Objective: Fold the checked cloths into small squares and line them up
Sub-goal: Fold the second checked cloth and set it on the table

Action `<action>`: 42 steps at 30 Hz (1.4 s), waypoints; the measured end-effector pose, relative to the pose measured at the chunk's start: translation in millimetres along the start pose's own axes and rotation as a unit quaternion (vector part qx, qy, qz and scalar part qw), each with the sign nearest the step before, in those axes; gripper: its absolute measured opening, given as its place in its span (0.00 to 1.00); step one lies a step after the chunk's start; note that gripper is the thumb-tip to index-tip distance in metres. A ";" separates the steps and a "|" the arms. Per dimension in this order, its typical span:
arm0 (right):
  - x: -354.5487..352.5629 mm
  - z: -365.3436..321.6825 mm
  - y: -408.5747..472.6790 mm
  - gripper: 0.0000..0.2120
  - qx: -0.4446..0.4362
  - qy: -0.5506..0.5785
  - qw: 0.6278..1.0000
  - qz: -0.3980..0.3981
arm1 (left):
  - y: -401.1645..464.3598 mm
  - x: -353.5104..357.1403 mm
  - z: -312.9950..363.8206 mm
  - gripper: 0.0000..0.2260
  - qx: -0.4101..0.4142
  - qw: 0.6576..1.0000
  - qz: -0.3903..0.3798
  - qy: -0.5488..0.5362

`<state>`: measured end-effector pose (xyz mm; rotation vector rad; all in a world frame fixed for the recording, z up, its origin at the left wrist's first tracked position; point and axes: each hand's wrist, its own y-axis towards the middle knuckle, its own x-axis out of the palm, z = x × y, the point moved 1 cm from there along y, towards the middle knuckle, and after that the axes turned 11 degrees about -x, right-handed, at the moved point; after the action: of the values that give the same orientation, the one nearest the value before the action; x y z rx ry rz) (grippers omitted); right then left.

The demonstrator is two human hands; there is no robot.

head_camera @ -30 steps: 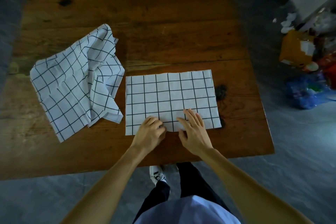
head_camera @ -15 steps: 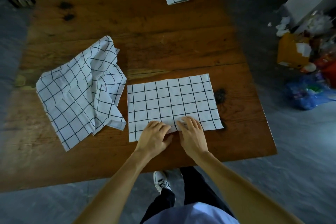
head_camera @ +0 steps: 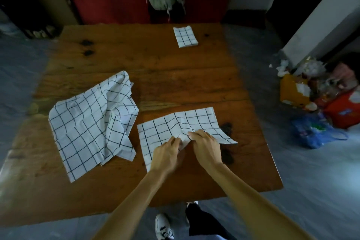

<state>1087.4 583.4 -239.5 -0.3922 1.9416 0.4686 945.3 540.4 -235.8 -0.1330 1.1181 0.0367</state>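
Checked cloths, three: loose point(head_camera: 91, 119), folded point(head_camera: 185, 36), one apparently pinched point(head_camera: 179, 124).

My head cam feed was pretty dim overall; the wooden table point(head_camera: 155, 76) was the only warm patch, with a soft sheen across its middle planks; no hard shadows anywhere, just murk at the top left corner; the floor point(head_camera: 311, 181) looked bluish and smeared; edges bowed from the wide lens, so the table's sides curved; the junk pile point(head_camera: 319, 91) on the right was blurry; the white checked cloth point(head_camera: 87, 122) stayed readable, its grid lines slightly soft.
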 end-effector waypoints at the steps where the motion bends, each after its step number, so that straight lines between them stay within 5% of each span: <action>1: -7.4 -3.1 5.8 0.17 -0.003 0.004 1.000 0.012 | 0.9 -6.8 3.9 0.11 -0.015 1.000 -0.017 -0.009; 9: -73.4 -17.6 40.0 0.24 -0.003 0.144 0.989 0.045 | 17.4 -59.5 0.4 0.14 -0.021 0.990 0.098 -0.103; 16: -111.3 -33.1 26.4 0.30 0.004 0.174 0.983 0.058 | 41.6 -73.8 3.5 0.26 0.128 0.989 0.076 -0.005; 24: -132.5 -31.3 12.6 0.21 0.007 0.195 0.978 0.070 | 38.9 -71.9 13.3 0.10 0.173 0.982 0.078 -0.028; 38: -168.5 33.6 10.4 0.14 0.011 0.291 0.955 0.052 | 29.8 -92.7 31.5 0.09 0.108 0.989 0.099 -0.034; 42: -172.7 35.3 17.5 0.18 -0.016 0.290 0.957 0.018 | 27.6 -93.2 57.7 0.17 0.084 0.992 0.080 -0.059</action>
<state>1175.1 626.4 -91.8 -0.5616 2.5133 0.4379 953.3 578.5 -129.6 0.1073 1.0063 0.0919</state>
